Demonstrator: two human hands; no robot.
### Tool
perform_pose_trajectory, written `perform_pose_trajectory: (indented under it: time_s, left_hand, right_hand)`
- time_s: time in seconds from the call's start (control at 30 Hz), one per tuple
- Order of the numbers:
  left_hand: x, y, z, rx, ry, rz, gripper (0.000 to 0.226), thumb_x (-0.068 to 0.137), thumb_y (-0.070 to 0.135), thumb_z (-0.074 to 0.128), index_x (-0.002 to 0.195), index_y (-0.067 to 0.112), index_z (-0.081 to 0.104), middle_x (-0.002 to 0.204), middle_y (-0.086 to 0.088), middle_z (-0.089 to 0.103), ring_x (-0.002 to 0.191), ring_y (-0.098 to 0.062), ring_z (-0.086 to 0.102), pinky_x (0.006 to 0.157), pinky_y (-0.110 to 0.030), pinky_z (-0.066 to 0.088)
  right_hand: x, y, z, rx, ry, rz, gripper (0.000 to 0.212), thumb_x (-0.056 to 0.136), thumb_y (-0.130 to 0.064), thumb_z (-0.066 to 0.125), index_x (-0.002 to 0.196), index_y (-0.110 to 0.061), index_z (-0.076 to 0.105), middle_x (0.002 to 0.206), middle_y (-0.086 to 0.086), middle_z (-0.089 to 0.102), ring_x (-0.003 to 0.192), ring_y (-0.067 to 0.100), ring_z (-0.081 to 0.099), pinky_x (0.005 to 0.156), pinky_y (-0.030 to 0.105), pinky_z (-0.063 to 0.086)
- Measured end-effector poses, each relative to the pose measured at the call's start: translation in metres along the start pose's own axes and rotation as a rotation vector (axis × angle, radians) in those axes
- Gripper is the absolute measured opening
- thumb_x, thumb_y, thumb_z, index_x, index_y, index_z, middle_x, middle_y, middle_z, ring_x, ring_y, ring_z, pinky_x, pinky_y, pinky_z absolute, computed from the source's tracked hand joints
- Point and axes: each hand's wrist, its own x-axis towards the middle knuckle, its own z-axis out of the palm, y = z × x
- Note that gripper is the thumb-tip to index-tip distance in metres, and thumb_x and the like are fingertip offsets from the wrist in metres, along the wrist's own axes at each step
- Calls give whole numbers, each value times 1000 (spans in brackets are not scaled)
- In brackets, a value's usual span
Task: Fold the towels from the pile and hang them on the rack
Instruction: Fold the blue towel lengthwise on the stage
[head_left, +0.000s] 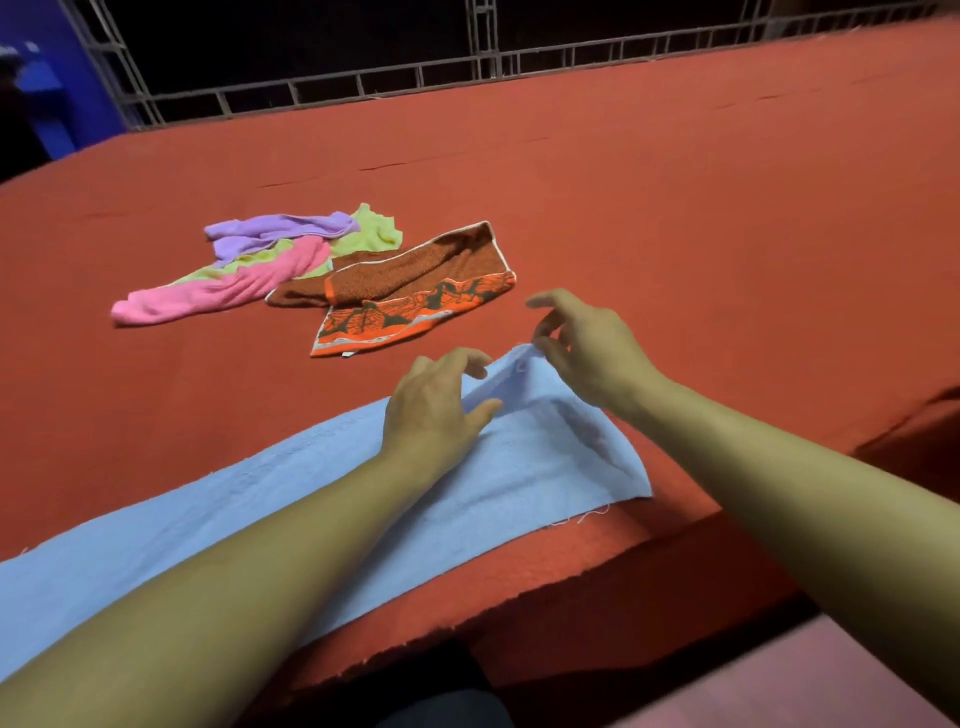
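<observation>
A light blue towel (524, 467) lies spread in a long strip along the near edge of the red surface. My left hand (436, 410) rests on it palm down, fingers spread, near its far right end. My right hand (587, 348) pinches the towel's far right corner between thumb and fingers, and that corner is lifted a little. Farther back lies the pile: a pink towel (223, 291), a purple towel (275, 234), a yellow-green towel (369, 234) and an orange-brown patterned towel (415, 291). No rack for hanging shows in this view.
The red cloth-covered surface (675, 182) stretches wide behind and to the right of the towels. A metal railing (483, 62) runs along its far side. The near edge (571, 571) drops off just below the blue towel.
</observation>
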Motion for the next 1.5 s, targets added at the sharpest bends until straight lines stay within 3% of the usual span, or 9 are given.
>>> perform_pose_trajectory:
  time_s: [0.23, 0.4, 0.5, 0.67, 0.87, 1.0, 1.13, 1.37, 1.5]
  left_hand:
    - [-19, 34, 0, -165, -69, 65, 31, 85, 26, 73, 110, 35, 58, 86, 24, 64, 69, -5, 57, 72, -31, 48]
    - [-50, 55, 2, -217, -168, 153, 33, 83, 26, 77, 109, 33, 59, 79, 27, 62, 67, -2, 59, 67, -13, 42]
    - [-63, 58, 7, -170, -267, 161, 32, 83, 29, 76, 110, 33, 59, 78, 29, 60, 66, 1, 58, 73, -19, 45]
    - [-64, 57, 12, -164, -363, 125, 22, 83, 41, 70, 100, 42, 56, 82, 24, 70, 67, 4, 58, 77, -22, 47]
    - [-32, 61, 20, -166, -168, 170, 14, 92, 33, 62, 105, 31, 62, 82, 19, 66, 66, -11, 59, 74, -29, 45]
    - [19, 60, 41, -98, -102, 134, 20, 97, 23, 56, 115, 22, 63, 108, 6, 70, 98, -21, 58, 85, -29, 39]
    - [57, 53, 62, -27, -279, 27, 31, 98, 26, 56, 129, 23, 57, 126, 0, 65, 121, -25, 53, 104, -37, 40]
    - [71, 46, 71, -134, -309, 20, 26, 91, 24, 69, 116, 21, 64, 96, 6, 67, 95, -15, 62, 80, -22, 40]
    - [77, 44, 68, -99, -371, 24, 28, 92, 30, 68, 117, 21, 62, 98, 5, 65, 93, -15, 58, 79, -24, 39]
  right_hand:
    - [-49, 10, -34, 16, -1, 56, 43, 89, -4, 59, 129, -19, 54, 87, -15, 61, 63, 2, 51, 68, 27, 38]
    - [-103, 23, -47, -34, -74, 12, 41, 91, -7, 62, 129, -19, 54, 90, -14, 64, 71, 2, 49, 70, 21, 36]
    - [-124, 29, -47, -56, -89, -23, 41, 91, -9, 63, 130, -21, 54, 92, -16, 65, 75, -9, 50, 72, 20, 38]
    - [-143, 31, -45, -114, -206, -73, 43, 91, -18, 63, 132, -26, 52, 95, -19, 63, 78, 4, 52, 75, 22, 43]
    - [-129, 25, -38, -62, -36, 181, 39, 89, -29, 66, 126, -23, 53, 75, -14, 63, 72, 6, 58, 71, 32, 46]
    - [-122, 22, -32, -144, -153, 371, 48, 81, -35, 71, 125, -26, 52, 76, -15, 60, 85, 15, 62, 76, 37, 50]
    - [-122, 21, -31, -119, -167, 417, 46, 81, -32, 72, 122, -24, 55, 78, -14, 62, 86, 15, 62, 76, 34, 49]
    - [-126, 16, -30, -134, -132, 421, 46, 83, -35, 70, 125, -23, 53, 85, -12, 63, 95, 19, 63, 80, 34, 47]
    - [-125, 13, -29, -152, -133, 442, 62, 81, -38, 71, 134, -21, 46, 109, -2, 63, 105, 22, 59, 87, 35, 46]
